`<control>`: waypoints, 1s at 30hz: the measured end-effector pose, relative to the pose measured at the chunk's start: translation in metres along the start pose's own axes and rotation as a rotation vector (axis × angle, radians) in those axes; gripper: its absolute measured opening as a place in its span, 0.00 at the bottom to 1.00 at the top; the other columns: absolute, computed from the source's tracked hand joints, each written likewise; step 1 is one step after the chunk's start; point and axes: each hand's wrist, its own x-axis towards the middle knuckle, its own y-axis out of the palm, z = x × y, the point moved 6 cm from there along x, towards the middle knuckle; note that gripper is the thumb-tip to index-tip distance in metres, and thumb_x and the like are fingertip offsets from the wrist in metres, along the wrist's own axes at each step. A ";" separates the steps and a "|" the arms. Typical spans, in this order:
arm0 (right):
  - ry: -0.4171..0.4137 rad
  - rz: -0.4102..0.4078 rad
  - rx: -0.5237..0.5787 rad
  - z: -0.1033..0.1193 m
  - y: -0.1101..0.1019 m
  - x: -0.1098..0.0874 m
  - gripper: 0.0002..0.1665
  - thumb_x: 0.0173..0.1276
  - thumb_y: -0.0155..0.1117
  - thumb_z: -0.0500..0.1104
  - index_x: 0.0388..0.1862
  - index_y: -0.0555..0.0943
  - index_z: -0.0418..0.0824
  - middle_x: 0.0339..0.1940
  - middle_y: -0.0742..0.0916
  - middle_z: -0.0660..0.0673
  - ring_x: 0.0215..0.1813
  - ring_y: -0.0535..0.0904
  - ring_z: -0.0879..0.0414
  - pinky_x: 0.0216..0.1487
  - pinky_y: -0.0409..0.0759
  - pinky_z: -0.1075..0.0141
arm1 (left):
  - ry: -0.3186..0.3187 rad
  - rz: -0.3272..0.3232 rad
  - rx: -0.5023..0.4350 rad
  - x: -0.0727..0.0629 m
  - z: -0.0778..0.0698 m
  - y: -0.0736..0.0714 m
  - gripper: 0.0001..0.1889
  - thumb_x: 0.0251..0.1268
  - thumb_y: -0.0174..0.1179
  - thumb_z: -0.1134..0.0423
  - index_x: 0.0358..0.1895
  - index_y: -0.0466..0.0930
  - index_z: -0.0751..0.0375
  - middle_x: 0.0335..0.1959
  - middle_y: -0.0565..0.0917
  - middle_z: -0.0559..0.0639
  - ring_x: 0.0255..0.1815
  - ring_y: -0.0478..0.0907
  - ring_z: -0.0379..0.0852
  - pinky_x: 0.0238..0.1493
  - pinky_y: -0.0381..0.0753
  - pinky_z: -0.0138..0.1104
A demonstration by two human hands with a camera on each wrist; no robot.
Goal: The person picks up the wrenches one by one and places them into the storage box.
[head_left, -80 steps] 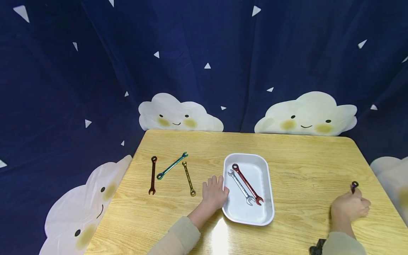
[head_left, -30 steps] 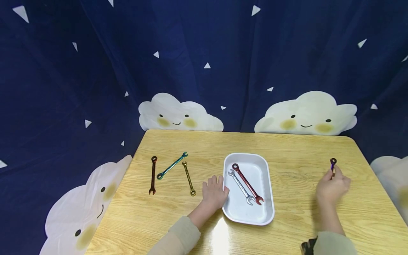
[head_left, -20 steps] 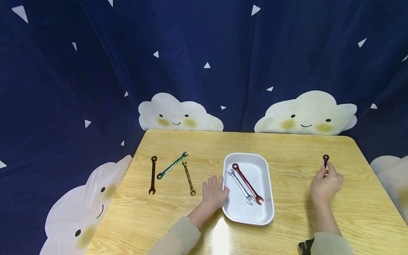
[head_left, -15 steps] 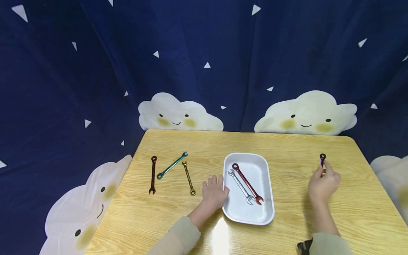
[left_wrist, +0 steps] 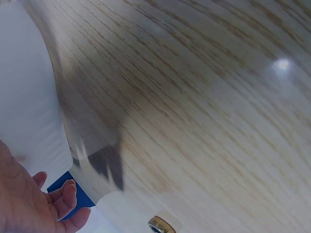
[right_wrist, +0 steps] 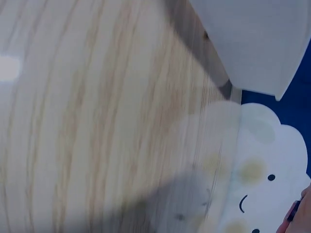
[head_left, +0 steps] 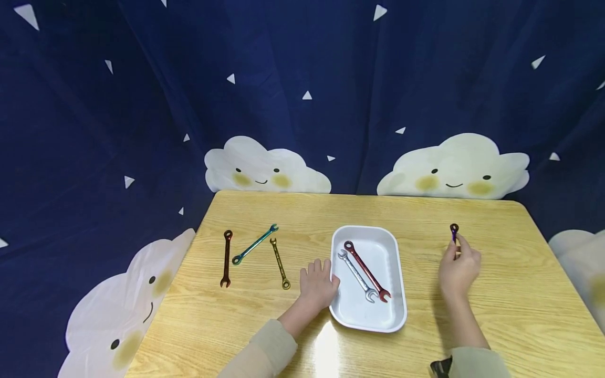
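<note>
A white rectangular tray (head_left: 368,321) holds a red combination wrench (head_left: 364,266) and a silver open-end wrench (head_left: 355,274), lying side by side on a slant. My left hand (head_left: 316,287) holds the tray's left rim, its thumb over the edge and its fingers spread outside. To the tray's right, my right hand (head_left: 458,270) pinches a purple wrench (head_left: 454,232), ring end pointing away from me; the hand covers its other end. Only a sliver of the right hand appears at the right wrist view's edge. In the left wrist view, loosely bent fingers show beside the tray wall (left_wrist: 29,87).
On the wooden table (head_left: 425,215), left of the tray, lie a dark red-brown wrench (head_left: 227,260), a teal wrench (head_left: 255,245) and a gold wrench (head_left: 280,264). A navy curtain (head_left: 283,63) with cloud faces hangs behind the table.
My right hand has carried the purple wrench leftward from the table's right side, closer to the tray. The left hand, the tray and the other wrenches stay where they were.
</note>
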 end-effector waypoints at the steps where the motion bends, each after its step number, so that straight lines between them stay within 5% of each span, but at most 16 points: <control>1: -0.002 0.004 0.003 0.002 0.001 -0.001 0.16 0.65 0.53 0.33 0.51 0.76 0.29 0.31 0.77 0.29 0.35 0.69 0.40 0.34 0.61 0.57 | 0.001 0.000 0.001 0.000 0.000 0.000 0.15 0.62 0.43 0.50 0.43 0.63 0.59 0.36 0.68 0.54 0.37 0.67 0.51 0.36 0.66 0.41; 30: -0.095 0.123 0.088 0.047 0.040 -0.037 0.15 0.64 0.56 0.33 0.49 0.79 0.31 0.28 0.79 0.32 0.30 0.71 0.43 0.32 0.64 0.56 | -0.001 0.014 -0.007 0.000 0.000 0.000 0.16 0.62 0.42 0.50 0.44 0.63 0.58 0.36 0.68 0.55 0.39 0.67 0.51 0.37 0.66 0.42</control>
